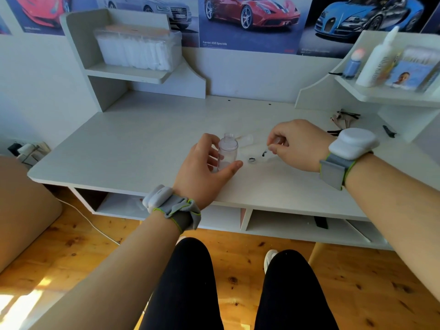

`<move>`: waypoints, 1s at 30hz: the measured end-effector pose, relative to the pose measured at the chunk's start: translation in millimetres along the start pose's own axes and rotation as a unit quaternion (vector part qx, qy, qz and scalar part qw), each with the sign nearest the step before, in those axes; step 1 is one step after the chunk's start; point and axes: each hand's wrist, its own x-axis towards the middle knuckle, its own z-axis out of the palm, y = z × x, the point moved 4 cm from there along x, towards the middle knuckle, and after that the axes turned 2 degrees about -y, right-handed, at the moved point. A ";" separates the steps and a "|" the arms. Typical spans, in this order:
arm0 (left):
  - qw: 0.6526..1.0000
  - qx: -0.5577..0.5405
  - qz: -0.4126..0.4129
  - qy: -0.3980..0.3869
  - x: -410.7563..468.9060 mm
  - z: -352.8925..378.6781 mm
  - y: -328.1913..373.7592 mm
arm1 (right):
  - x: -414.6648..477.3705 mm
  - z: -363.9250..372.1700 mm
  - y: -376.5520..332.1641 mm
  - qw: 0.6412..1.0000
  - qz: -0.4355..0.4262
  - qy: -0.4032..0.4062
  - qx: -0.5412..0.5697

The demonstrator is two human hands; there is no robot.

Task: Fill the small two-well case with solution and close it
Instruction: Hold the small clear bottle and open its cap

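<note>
- Left hand (pixel 202 167): fingers and thumb curled round small clear bottle (pixel 227 151); bottle upright on desk (pixel 142 139), neck uncapped, little liquid showing near the bottom.
- Right hand (pixel 295 144): fingers curled, tips pinching a small clear piece (pixel 277 142), poss. the cap; too small to tell.
- Hands apart, w/ two-well case (pixel 256 159) between them.
- Case: clear, flat on desk, just beside bottle, under right fingertips; looks open; dark specks in or on it. Fill level can't be told.
- Step (est.): prep to pour, bottle opened, wells prob. not yet filled.
- Next move needs: tilt bottle over each well, slow, small dose; free right hand to steady case, then press lid shut.
- Clear item (pixel 246 139) behind bottle, unidentified.
- Surface: white desk w/ side shelves; box of white pads (pixel 138 48) on the left one, tall white bottle (pixel 378 60) on the right one; dark clips (pixel 345 117) at right rear.
- Room: car posters (pixel 250 15) on wall, wood floor (pixel 238 258).
</note>
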 end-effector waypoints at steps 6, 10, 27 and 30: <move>1.000 -0.011 -0.006 -0.002 0.5 0.0 -0.3 | 1.0 4.3 1.1 1.000 0.004 0.001 0.031; 1.000 -0.010 -0.008 -0.004 0.4 -0.4 -0.3 | 1.0 8.2 0.4 1.000 0.007 -0.002 0.026; 1.000 -0.003 -0.004 -0.004 0.5 -0.5 0.9 | -0.7 9.0 -2.3 1.000 0.008 -0.023 -0.017; 1.000 -0.004 -0.005 -0.004 0.5 -0.4 0.4 | 0.0 6.5 -2.3 0.999 0.010 -0.022 -0.022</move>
